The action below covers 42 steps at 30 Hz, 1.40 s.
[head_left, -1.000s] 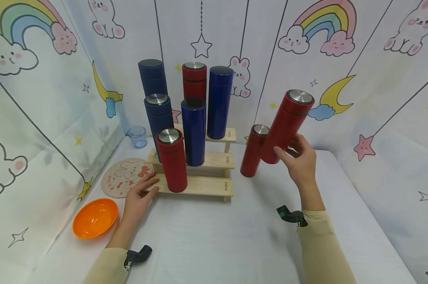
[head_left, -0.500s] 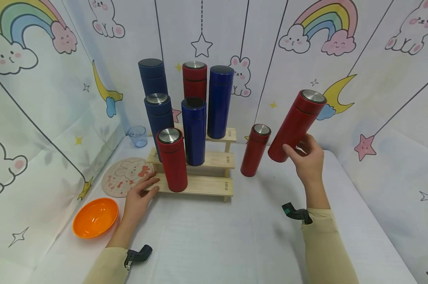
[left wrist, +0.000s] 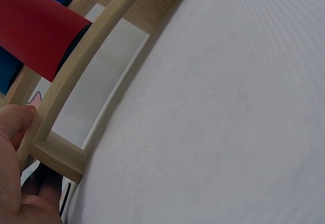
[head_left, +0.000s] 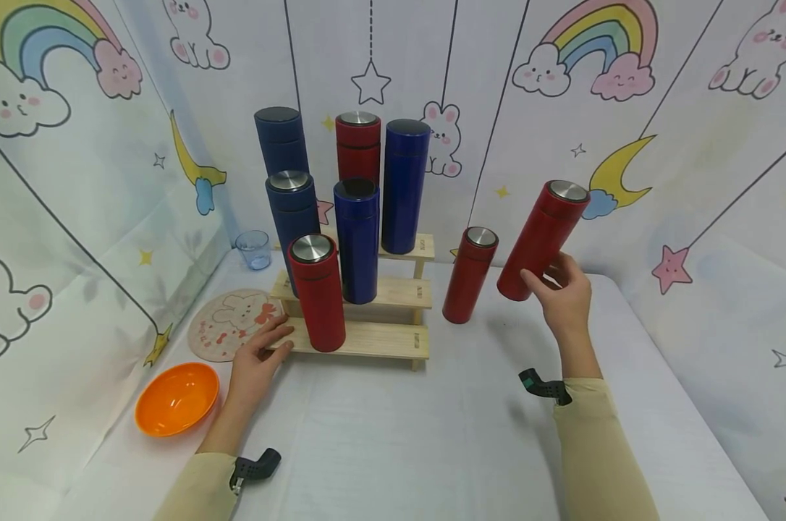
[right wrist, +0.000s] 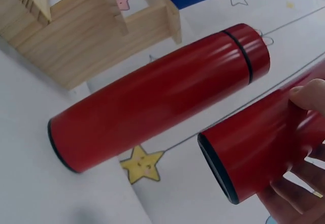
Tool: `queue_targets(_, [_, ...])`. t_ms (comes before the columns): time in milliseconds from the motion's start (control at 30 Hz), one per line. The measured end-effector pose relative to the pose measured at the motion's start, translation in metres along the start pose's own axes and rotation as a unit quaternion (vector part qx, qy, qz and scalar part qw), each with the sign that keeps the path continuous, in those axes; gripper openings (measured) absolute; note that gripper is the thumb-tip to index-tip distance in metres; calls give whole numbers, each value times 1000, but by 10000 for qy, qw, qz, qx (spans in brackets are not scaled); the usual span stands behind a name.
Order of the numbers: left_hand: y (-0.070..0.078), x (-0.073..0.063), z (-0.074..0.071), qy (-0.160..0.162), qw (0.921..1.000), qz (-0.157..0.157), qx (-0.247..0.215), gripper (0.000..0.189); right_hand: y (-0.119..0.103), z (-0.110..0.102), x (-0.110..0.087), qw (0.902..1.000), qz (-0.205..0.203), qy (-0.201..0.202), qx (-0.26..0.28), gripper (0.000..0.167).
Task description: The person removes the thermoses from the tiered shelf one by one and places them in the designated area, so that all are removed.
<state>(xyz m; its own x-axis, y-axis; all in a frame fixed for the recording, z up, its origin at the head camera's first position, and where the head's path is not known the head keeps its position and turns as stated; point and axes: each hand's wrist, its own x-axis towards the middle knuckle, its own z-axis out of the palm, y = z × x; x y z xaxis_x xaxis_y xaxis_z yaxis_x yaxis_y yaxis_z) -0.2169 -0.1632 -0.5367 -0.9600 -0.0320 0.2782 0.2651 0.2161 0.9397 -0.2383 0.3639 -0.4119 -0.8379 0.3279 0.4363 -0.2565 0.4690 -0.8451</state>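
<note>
Red silver-lidded flask [head_left: 543, 239] tilted in right hand [head_left: 565, 297], fingers curled; swing could topple twin flask [head_left: 469, 278] at nine o'clock; left hand [head_left: 256, 363] grips riser [head_left: 386, 339].

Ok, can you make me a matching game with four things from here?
Things:
1. right hand
2. small cup
3. left hand
4. wooden rack

Clues:
A. has three steps
B. grips the front left end of something wooden
C. holds a red bottle
D. is blue and see-through

Right pairs: 1-C, 2-D, 3-B, 4-A
</note>
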Motion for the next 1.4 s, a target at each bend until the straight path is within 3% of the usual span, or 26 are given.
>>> queue_targets(333, [2, 0, 0, -20, 10000, -67, 65, 30, 31, 3, 3, 9997, 210, -112, -45, 65])
queue_targets(867, [-2, 0, 0, -61, 9999, 60, 81, 32, 54, 12, -2, 9982, 307, -374, -358, 67])
queue_targets(1400, [-5, 2, 0, -13, 10000, -34, 70, 32, 79, 15, -6, 9951, 654, -729, -110, 68])
